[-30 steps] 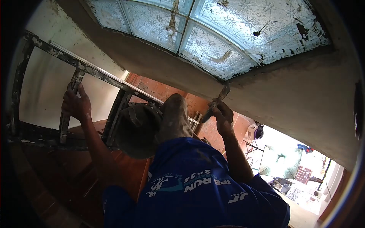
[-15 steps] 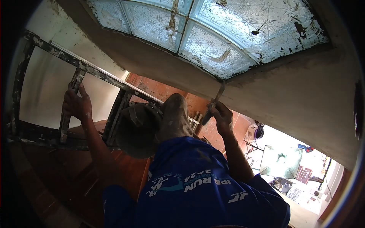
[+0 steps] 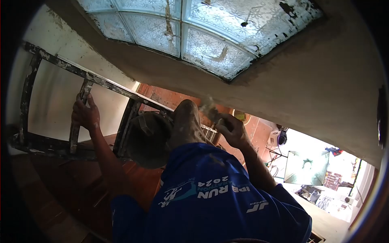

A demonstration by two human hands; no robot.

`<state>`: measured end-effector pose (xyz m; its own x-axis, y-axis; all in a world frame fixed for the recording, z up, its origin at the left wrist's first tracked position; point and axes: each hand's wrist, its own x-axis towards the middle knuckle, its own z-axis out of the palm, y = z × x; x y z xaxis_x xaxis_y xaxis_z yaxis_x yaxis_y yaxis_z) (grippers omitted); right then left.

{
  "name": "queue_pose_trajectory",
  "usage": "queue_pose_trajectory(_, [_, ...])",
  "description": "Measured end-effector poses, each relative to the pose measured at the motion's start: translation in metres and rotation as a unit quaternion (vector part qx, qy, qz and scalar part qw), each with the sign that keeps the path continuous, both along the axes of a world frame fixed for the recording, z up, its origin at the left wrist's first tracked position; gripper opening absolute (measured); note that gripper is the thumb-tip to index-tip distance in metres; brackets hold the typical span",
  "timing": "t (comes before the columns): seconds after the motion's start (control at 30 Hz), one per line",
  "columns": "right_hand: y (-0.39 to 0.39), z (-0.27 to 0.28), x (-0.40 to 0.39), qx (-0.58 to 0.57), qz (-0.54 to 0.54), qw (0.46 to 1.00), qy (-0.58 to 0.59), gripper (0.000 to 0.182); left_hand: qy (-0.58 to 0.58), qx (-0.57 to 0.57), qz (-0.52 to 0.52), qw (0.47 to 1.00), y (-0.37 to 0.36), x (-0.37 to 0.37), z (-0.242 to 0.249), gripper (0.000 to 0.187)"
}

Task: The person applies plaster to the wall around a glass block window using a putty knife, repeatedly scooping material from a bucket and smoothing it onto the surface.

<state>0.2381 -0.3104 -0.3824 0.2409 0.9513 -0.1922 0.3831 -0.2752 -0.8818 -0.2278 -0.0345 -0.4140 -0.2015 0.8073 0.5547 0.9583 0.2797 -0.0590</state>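
Observation:
My left hand [image 3: 86, 114] is wrapped round a rung [image 3: 75, 135] of a paint-spattered dark ladder [image 3: 30, 91]. In my right hand [image 3: 233, 131], closed fingers grip a putty knife [image 3: 209, 112], smeared by motion and tilted up toward the left. The blade is apart from the glass-block window [image 3: 144, 32] above, whose patterned panes carry dried smears and flakes. Grey-brown plaster [image 3: 291, 85] surrounds the window. My bent knee [image 3: 186, 121] shows between the two hands, beside a dark bucket [image 3: 148, 141] at the ladder.
Reddish floor [image 3: 259, 129] lies far below, past the wall's lower edge. At the lower right, in bright light, stand a glass-topped table [image 3: 306, 168], a pale bucket [image 3: 274, 138] and assorted clutter [image 3: 312, 194].
My right hand has drawn the putty knife down and left, away from the window's lower corner. The left hand keeps its hold on the rung. The view has shifted slightly.

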Motion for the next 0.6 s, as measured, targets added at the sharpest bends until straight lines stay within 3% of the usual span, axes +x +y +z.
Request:
queue_pose_trajectory(0.23, [0.001, -0.001, -0.008, 0.038, -0.004, 0.999, -0.02, 0.034, 0.008, -0.05, 0.002, 0.999, -0.005, -0.005, 0.004, 0.063])
queue_pose_trajectory(0.27, [-0.001, -0.001, -0.008, 0.09, -0.02, 0.993, 0.074, 0.028, 0.006, -0.056, 0.006, 0.998, -0.003, -0.005, 0.004, 0.064])
queue_pose_trajectory(0.37, [0.003, 0.041, -0.012, -0.016, -0.104, 0.984, 0.141, 0.012, 0.023, -0.045, 0.001, 0.999, -0.005, -0.003, 0.003, 0.063])
queue_pose_trajectory(0.4, [0.0, 0.043, -0.007, -0.037, -0.11, 0.983, 0.14, 0.016, 0.026, -0.039, -0.004, 0.999, -0.007, -0.002, 0.004, 0.063])
queue_pose_trajectory(0.5, [0.0, 0.068, -0.009, 0.189, -0.166, 0.944, 0.212, 0.025, 0.008, -0.035, -0.017, 0.999, 0.001, -0.008, -0.001, 0.064])
queue_pose_trajectory(0.53, [0.0, 0.085, 0.001, 0.2, -0.13, 0.954, 0.184, 0.029, 0.007, -0.03, -0.023, 0.999, 0.002, -0.009, -0.002, 0.064])
queue_pose_trajectory(0.6, [0.012, 0.121, 0.002, 0.246, -0.171, 0.941, 0.156, 0.033, 0.013, -0.017, -0.028, 0.999, -0.001, -0.004, 0.002, 0.065])
